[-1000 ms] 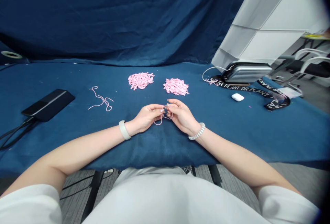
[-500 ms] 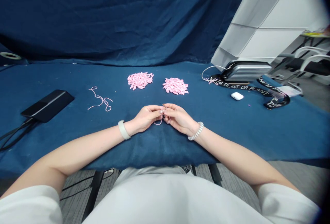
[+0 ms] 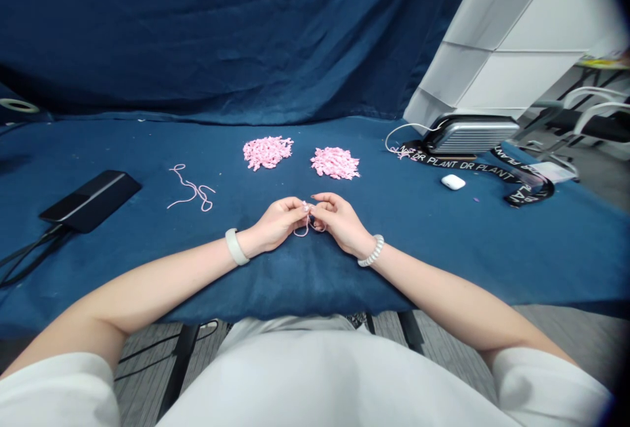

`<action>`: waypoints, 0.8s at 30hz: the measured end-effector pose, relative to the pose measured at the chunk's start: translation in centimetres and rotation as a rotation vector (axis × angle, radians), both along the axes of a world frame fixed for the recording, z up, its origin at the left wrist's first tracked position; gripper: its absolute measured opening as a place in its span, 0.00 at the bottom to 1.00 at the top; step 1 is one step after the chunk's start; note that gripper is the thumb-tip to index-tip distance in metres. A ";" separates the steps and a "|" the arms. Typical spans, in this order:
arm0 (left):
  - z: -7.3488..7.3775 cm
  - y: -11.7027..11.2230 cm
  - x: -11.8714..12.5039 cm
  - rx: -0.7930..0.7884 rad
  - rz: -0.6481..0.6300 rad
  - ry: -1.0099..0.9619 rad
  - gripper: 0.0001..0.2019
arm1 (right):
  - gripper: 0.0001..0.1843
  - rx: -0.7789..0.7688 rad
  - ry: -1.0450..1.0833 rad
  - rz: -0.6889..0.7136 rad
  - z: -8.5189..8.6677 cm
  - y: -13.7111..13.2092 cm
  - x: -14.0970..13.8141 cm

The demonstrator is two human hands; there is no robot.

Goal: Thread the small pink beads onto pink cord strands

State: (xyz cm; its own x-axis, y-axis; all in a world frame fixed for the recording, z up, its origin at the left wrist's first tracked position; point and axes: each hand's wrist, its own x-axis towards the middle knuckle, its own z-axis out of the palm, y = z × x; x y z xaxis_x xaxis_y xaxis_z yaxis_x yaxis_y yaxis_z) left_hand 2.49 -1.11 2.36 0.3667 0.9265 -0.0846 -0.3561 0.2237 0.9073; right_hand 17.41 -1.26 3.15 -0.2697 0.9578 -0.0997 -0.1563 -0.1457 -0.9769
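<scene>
Step in hand: bare left hand (image 3: 278, 222) and right hand (image 3: 342, 222) pinch a thin pink cord loop (image 3: 306, 230) fingertip-to-fingertip, below a crinkled pink scrap heap (image 3: 335, 163); next move needs that pinch firm.

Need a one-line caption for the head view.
Left hand and right hand pinch a pink cord over blue cloth.

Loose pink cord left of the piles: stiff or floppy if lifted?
Probably very floppy: the pink cord lies in slack, irregular curves on the blue cloth. A similar pink loop sagging below the left hand suggests it would hang limp. Likely light too, being so thin.
</scene>
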 end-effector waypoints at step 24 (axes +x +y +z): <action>3.2 -0.2 -1.0 0.130 0.224 0.012 0.09 | 0.18 0.133 -0.228 0.348 0.9 -0.6 0.6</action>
